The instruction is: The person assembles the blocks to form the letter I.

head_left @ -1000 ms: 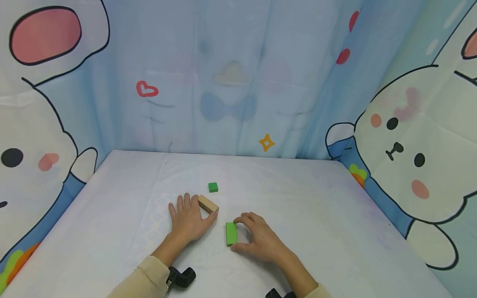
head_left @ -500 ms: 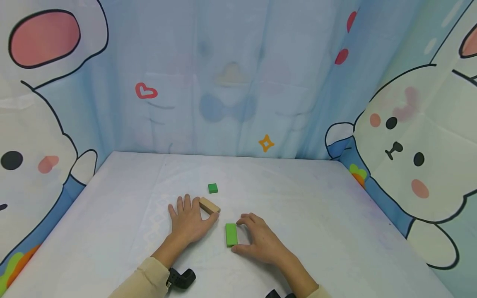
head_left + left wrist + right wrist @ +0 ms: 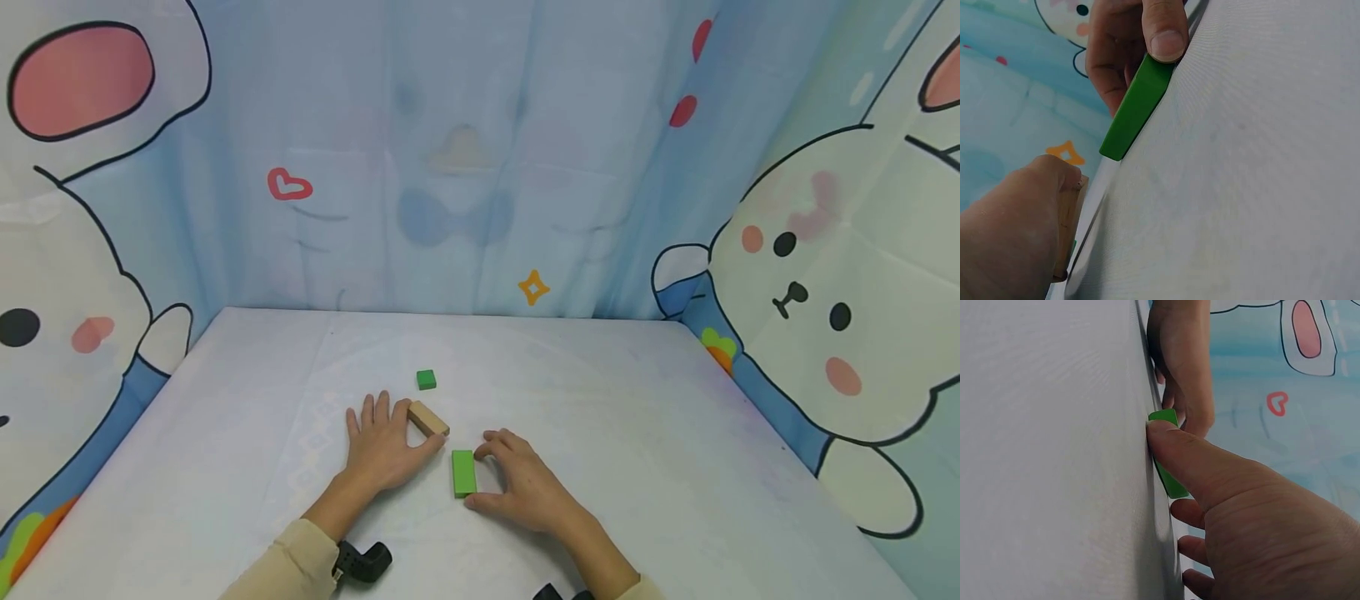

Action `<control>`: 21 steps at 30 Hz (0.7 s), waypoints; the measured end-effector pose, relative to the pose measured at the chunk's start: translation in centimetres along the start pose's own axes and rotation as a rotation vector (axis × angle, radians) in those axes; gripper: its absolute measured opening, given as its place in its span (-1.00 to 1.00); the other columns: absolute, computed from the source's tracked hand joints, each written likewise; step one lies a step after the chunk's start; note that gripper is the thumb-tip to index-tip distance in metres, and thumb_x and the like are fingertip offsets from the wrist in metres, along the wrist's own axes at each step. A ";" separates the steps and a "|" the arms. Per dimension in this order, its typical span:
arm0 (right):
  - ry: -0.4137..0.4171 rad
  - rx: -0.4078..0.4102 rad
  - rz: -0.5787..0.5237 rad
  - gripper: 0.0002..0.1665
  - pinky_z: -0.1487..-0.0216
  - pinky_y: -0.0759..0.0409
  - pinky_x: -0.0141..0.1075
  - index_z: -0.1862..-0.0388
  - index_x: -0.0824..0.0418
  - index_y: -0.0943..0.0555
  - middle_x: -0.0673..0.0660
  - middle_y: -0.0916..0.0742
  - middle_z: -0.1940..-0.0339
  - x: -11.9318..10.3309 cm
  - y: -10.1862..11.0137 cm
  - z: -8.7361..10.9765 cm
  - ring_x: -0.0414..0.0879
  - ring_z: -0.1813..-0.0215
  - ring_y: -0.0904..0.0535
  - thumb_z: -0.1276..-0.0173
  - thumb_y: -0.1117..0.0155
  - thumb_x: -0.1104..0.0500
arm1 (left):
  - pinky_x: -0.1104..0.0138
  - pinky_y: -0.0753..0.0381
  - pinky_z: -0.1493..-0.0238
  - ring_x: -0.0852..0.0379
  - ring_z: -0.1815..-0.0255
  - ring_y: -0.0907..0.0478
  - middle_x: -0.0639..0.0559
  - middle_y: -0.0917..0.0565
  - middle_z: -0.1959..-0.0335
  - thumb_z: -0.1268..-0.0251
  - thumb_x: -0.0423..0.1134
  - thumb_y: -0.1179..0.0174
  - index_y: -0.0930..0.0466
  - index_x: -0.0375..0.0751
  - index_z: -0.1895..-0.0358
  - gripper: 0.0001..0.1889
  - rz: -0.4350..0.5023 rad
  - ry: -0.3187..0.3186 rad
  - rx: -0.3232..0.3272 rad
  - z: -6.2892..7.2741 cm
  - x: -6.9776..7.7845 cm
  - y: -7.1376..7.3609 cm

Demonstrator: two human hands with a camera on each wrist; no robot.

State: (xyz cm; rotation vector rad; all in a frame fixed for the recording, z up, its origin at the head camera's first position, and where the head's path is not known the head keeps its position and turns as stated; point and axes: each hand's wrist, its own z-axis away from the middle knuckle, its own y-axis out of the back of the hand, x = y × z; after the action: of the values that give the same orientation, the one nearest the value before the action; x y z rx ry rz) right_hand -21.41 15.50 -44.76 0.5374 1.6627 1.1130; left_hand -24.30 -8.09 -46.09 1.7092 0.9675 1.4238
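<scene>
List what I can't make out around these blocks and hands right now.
Right wrist view: part of the long green block, covered by the right hand.
Left wrist view: one side of the wooden block, covered by the left hand.
Left wrist view: most of the small green block, apparently behind the wooden block.
Head view: the right wrist's black device, cut off by the bottom edge.

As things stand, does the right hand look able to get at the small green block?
Probably yes: a stretch of table lies open past the wooden block toward the small green block. The right hand, though, pinches the longer green block and would likely have to release it first.
</scene>
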 end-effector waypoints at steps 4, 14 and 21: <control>-0.009 -0.002 0.000 -0.34 -0.51 -0.36 0.20 -0.12 0.02 -0.60 0.18 -0.52 -0.48 -0.1 -0.1 0.0 0.23 -0.58 -0.33 -0.14 -0.61 -0.21 | -0.41 0.16 -0.55 -0.46 -0.64 -0.01 -0.43 -0.21 -0.58 -0.29 0.42 -0.14 -0.38 -0.22 -0.46 -0.10 -0.007 -0.002 -0.007 0.0 -0.1 0.0; -0.020 -0.005 -0.021 -0.34 -0.52 -0.32 0.23 -0.13 0.03 -0.59 0.19 -0.50 -0.50 0.0 -0.1 0.2 0.25 -0.59 -0.30 -0.15 -0.61 -0.20 | -0.38 0.15 -0.56 -0.45 -0.64 -0.03 -0.42 -0.23 -0.58 -0.30 0.43 -0.12 -0.40 -0.23 -0.44 -0.11 0.008 -0.043 -0.024 -0.1 0.2 -0.1; -0.011 0.003 -0.029 -0.31 -0.51 -0.33 0.23 -0.17 0.03 -0.57 0.19 -0.50 -0.51 0.1 -0.1 0.3 0.26 -0.59 -0.31 -0.16 -0.60 -0.20 | -0.40 0.17 -0.56 -0.44 -0.65 -0.03 -0.41 -0.22 -0.59 -0.29 0.44 -0.12 -0.39 -0.19 -0.46 -0.11 0.024 -0.071 -0.047 -0.2 0.6 0.0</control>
State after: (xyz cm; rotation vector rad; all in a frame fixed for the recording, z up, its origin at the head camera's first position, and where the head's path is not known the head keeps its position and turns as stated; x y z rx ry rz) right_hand -21.18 15.64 -44.93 0.5195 1.6581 1.0850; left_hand -24.44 -7.52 -45.76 1.7301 0.8713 1.3808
